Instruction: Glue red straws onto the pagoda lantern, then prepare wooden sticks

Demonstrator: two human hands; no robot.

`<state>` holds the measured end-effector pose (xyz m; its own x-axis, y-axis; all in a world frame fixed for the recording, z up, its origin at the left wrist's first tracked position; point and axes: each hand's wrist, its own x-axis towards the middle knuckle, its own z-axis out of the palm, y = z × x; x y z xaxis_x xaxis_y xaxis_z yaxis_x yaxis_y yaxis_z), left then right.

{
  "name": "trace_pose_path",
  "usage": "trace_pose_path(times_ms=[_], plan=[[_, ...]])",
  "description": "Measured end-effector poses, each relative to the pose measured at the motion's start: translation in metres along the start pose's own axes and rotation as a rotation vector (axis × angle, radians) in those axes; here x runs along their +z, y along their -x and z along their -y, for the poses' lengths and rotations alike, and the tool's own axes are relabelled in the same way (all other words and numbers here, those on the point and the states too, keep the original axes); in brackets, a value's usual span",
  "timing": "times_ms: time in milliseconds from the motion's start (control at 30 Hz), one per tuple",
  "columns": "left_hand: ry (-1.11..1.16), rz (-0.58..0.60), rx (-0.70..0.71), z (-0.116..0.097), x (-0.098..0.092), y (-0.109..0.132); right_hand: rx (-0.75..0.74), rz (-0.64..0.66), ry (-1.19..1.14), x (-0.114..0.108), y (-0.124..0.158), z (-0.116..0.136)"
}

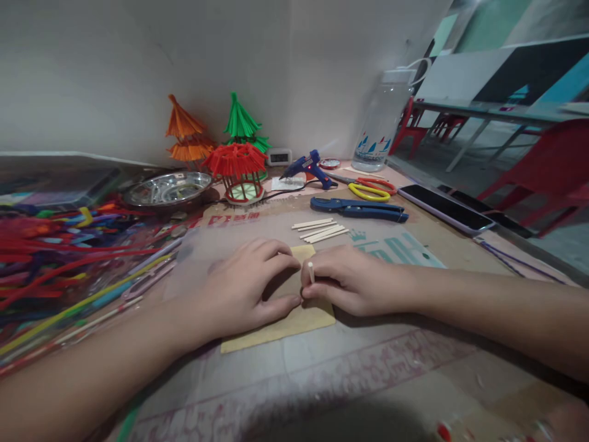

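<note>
Bare forearms [105, 362] are spanning a printed board [368, 374], open room showing nearside. A yellow sheet [276, 334] is lying underneath, front edge uncovered. The left hand [255, 279] is resting half-open, seemingly empty. Beyond, loose sticks [324, 232] are lying unused; one pale stick [311, 273] is being pinched by the right hand [347, 279] (no joins showing yet).

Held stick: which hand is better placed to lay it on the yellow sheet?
Probably the right hand: it pinches the stick over the sheet. The left hand, loosely open, shows no stick.
</note>
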<state>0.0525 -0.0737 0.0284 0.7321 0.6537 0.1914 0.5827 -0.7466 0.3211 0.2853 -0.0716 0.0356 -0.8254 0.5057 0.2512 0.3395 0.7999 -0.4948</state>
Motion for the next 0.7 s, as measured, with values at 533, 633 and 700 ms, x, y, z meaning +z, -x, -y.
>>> trace_pose_path(times_ms=[533,633,700], plan=[[0.016,-0.005,0.01,-0.0013,-0.0009,-0.0006,0.057,-0.046,0.003,-0.0022,-0.0024,0.0031],[0.015,0.002,0.007,-0.0015,-0.0013,-0.0001,0.055,-0.008,-0.051,-0.002,-0.0021,0.0045],[0.016,0.005,0.01,-0.0013,-0.0016,-0.0006,0.064,0.003,-0.058,-0.0012,-0.0025,0.0047]])
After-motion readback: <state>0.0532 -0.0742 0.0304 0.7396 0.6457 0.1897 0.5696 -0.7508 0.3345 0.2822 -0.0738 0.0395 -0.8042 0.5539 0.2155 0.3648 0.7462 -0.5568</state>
